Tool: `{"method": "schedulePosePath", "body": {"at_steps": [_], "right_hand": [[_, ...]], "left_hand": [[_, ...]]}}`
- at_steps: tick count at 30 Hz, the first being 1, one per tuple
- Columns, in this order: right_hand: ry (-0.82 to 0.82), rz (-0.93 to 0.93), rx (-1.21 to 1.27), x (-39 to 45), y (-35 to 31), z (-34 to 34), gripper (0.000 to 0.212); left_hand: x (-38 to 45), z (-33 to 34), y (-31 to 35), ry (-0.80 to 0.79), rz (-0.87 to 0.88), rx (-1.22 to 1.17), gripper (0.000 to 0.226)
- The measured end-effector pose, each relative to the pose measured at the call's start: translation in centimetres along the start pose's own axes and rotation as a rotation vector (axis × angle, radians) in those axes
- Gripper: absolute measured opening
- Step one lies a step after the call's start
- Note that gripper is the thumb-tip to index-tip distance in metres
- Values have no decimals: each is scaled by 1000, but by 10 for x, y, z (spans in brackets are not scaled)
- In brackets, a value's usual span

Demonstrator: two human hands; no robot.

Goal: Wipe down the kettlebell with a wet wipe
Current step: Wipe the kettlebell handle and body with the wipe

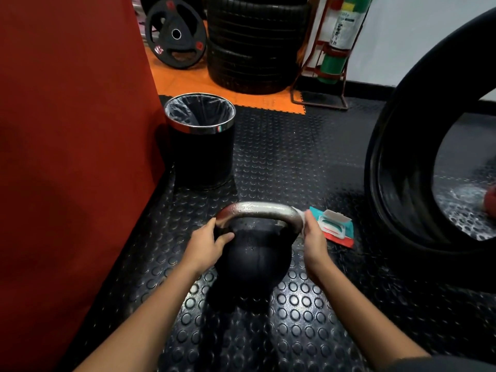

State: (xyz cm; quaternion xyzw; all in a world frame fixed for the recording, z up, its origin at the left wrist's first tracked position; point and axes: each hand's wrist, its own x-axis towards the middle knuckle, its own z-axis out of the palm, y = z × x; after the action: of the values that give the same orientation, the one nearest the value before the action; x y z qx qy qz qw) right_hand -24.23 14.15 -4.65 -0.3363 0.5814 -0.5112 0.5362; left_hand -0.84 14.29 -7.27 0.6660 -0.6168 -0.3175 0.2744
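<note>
A black kettlebell (256, 260) with a silver handle stands upright on the studded rubber floor, low in the middle of the view. My left hand (208, 244) grips the left end of the handle where it meets the ball. My right hand (314, 238) presses a white wet wipe (301, 218) against the right end of the handle, wrapped around it. Just right of that hand lies the wet wipe pack (336, 228), teal and red, its lid flipped open.
A black bin (201, 142) with a clear liner stands behind the kettlebell against the red wall (72, 157). A big tyre (408, 162) stands upright at the right. Stacked tyres (255, 44), a weight plate (175, 33) and a red rack (330, 55) stand at the back.
</note>
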Motion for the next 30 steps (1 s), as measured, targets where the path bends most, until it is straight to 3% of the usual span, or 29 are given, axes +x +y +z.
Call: {"method": "schedulePosePath", "body": {"at_steps": [6, 11, 15, 20, 25, 30], "right_hand": [[61, -93, -126, 1, -2, 7, 35], [105, 1, -213, -4, -4, 2, 37], [130, -162, -280, -22, 12, -1, 38], [211, -179, -383, -29, 38, -14, 31], [230, -394, -436, -24, 32, -13, 28], [246, -395, -603, -14, 33, -9, 17]], "left_hand": [[-3, 3, 7, 2, -3, -46, 33], [-3, 2, 9, 2, -12, -33, 32], [-2, 3, 8, 2, -16, -33, 32], [-3, 3, 9, 12, -21, -36, 31], [-3, 4, 8, 15, -17, -41, 31], [-3, 4, 8, 16, -17, -29, 30]]}}
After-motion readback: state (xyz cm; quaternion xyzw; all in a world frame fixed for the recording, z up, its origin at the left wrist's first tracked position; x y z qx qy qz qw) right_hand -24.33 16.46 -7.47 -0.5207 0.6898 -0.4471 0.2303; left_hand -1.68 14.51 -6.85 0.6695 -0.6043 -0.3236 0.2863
